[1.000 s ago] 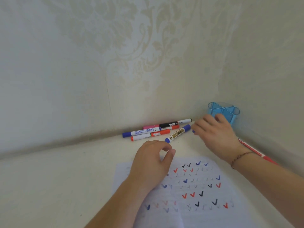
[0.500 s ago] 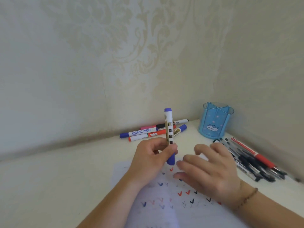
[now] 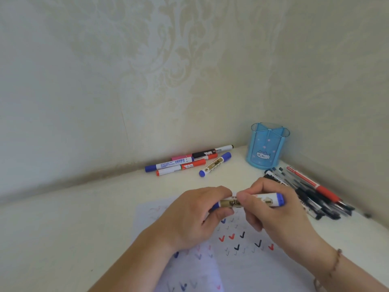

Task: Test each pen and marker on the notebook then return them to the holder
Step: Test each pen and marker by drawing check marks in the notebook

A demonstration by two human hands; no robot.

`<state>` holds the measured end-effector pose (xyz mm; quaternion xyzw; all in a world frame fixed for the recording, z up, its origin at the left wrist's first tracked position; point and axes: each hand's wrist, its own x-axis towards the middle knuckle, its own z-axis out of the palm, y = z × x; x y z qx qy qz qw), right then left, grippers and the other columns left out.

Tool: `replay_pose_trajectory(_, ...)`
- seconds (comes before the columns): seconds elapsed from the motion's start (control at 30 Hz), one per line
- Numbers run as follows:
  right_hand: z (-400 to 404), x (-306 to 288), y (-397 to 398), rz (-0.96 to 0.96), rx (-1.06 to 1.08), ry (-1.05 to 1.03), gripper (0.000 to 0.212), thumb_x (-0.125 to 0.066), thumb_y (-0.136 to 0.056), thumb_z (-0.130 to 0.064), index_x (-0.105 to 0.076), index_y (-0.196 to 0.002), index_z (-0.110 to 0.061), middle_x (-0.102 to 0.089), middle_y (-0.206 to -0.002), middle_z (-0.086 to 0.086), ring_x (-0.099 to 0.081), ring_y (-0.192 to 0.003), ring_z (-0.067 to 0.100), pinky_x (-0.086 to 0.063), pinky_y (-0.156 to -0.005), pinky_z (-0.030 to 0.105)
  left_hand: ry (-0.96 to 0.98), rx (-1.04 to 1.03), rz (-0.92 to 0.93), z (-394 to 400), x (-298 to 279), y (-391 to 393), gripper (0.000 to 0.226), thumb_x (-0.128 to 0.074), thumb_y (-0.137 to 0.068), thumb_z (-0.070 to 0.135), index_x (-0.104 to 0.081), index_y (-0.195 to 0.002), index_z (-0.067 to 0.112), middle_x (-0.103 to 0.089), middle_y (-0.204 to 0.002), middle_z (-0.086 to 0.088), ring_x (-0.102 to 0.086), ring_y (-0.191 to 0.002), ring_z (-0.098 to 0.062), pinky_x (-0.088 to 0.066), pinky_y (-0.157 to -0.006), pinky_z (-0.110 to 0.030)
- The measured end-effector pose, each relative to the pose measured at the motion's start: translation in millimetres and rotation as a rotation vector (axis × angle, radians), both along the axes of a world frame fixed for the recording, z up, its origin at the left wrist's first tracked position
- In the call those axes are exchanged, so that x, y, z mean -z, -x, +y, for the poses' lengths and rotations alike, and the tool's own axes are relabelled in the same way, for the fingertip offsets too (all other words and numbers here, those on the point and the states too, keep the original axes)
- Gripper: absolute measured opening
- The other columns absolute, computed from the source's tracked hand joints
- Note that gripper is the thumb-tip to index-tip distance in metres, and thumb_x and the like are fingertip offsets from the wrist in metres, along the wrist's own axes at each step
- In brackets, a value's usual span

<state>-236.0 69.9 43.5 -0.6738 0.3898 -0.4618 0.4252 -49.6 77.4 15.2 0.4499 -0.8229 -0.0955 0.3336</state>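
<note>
Above the notebook (image 3: 242,260), both hands gripped 1 blue marker (image 3: 252,202) lying level: left hand (image 3: 195,220) curled around its left end, right hand (image 3: 273,209) pinching its middle, perhaps near the cap. Holder (image 3: 267,150) stood in the corner, well apart.

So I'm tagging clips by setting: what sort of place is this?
Probably a desk or table in a home room corner: patterned wallpaper on both walls, a blue pen holder with a cartoon cat, and markers beside a notebook of tick marks.
</note>
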Motion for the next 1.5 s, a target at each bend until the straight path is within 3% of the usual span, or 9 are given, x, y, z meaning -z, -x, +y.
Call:
replay_pose_trajectory(0.13, 0.4, -1.8, 1.7, -0.053, -0.07, -0.016, 0.022, -0.068, -0.074, -0.029, -0.059, -0.062, -0.013, -0.049, -0.044, 0.011, -0.038, -0.039, 0.019, -0.034, -0.04, 0.025, 0.036, 0.065, 0.053, -0.3, -2.9, -2.6, 0.03, -0.051, -0.095, 0.044, -0.057, -0.119, 0.027, -0.07, -0.084, 0.008, -0.06, -0.067, -0.008, -0.05, -0.06, -0.027)
replay_pose_trajectory(0.37, 1.2, -4.7, 6.5, -0.068, -0.124, 0.018, 0.019, -0.068, -0.075, -0.024, -0.06, -0.061, -0.013, -0.05, -0.044, 0.008, -0.04, -0.038, 0.017, -0.034, -0.041, 0.023, -0.01, 0.082, 0.126, 3.6, -5.4, 1.4, 0.033, -0.061, -0.093, 0.038, -0.065, -0.121, 0.02, -0.049, -0.061, 0.033, -0.044, -0.051, 0.001, -0.032, -0.055, -0.012)
replay_pose_trajectory(0.57, 0.9, -5.0, 12.9, -0.068, -0.111, 0.033, 0.025, -0.08, -0.075, -0.032, -0.066, -0.065, -0.013, -0.054, -0.046, 0.006, -0.043, -0.04, 0.018, -0.036, -0.042, 0.024, -0.069, 0.064, 0.157, 3.3, -6.3, -2.0, 0.053, -0.07, -0.08, 0.052, -0.057, -0.129, 0.039, -0.04, -0.051, 0.016, -0.036, -0.046, -0.009, -0.026, -0.05, -0.01)
replay_pose_trajectory(0.67, -7.4, -8.9, 23.4, -0.24, -0.078, -0.027, 0.035, -0.081, -0.06, -0.042, -0.071, -0.072, -0.011, -0.057, -0.05, 0.014, -0.045, -0.04, 0.025, -0.034, -0.042, 0.024, -0.107, -0.024, 0.225, 5.3, -5.8, -8.3, 0.062, -0.076, -0.074, 0.052, -0.05, -0.129, 0.041, -0.036, -0.055, 0.009, -0.04, -0.05, -0.004, -0.03, -0.051, -0.011)
replay_pose_trajectory(0.83, -11.6, -28.4, 41.5, -0.209, -0.126, -0.169, 0.067, -0.09, -0.042, -0.056, -0.076, -0.092, -0.013, -0.069, -0.074, 0.017, -0.065, -0.062, 0.025, -0.041, -0.04, 0.025, -0.098, -0.012, 0.329, 4.6, -1.0, -8.4, 0.04, -0.03, -0.087, 0.027, -0.046, -0.124, 0.034, -0.049, -0.075, 0.004, -0.041, -0.061, -0.016, -0.038, -0.061, -0.039)
replay_pose_trajectory(0.93, -6.6, -13.8, 37.6, -0.148, -0.057, -0.188, 0.044, -0.093, -0.043, -0.034, -0.067, -0.071, -0.013, -0.056, -0.057, 0.013, -0.046, -0.049, 0.023, -0.033, -0.039, 0.022, -0.097, -0.056, 0.327, 1.7, 1.3, -7.3, 0.036, -0.035, -0.097, 0.023, -0.041, -0.131, 0.035, -0.054, -0.084, 0.001, -0.043, -0.062, -0.013, -0.04, -0.062, -0.035)
replay_pose_trajectory(1.07, 21.3, 11.9, 21.4, -0.175, -0.06, -0.209, 0.02, -0.072, -0.063, -0.014, -0.052, -0.06, -0.014, -0.045, -0.044, 0.005, -0.039, -0.042, 0.019, -0.027, -0.04, 0.018, -0.111, -0.081, 0.352, -2.5, 2.3, -8.0, 0.04, -0.05, -0.1, 0.018, -0.037, -0.136, 0.033, -0.064, -0.101, 0.011, -0.054, -0.081, -0.002, -0.039, -0.075, -0.014)
replay_pose_trajectory(1.3, 29.8, 27.0, 11.6, 0.05, 0.042, -0.081, 0.042, -0.083, -0.069, -0.026, -0.047, -0.053, -0.011, -0.049, -0.047, 0.001, -0.04, -0.045, 0.015, -0.031, -0.046, 0.023, -0.152, -0.138, 0.313, -5.0, 1.8, -7.4, 0.045, -0.075, -0.084, 0.023, -0.04, -0.105, 0.042, -0.069, -0.1, 0.028, -0.047, -0.073, -0.007, -0.041, -0.072, -0.017)
replay_pose_trajectory(1.5, 27.2, 29.9, 11.0, 0.151, 0.018, -0.053, 0.039, -0.079, -0.074, -0.01, -0.046, -0.054, -0.011, -0.042, -0.047, -0.006, -0.033, -0.045, 0.007, -0.027, -0.044, 0.016, -0.134, -0.132, 0.274, -6.4, 3.0, -5.9, 0.03, -0.07, -0.088, 0.025, -0.051, -0.103, 0.042, -0.068, -0.106, 0.02, -0.06, -0.1, 0.003, -0.04, -0.077, -0.012)
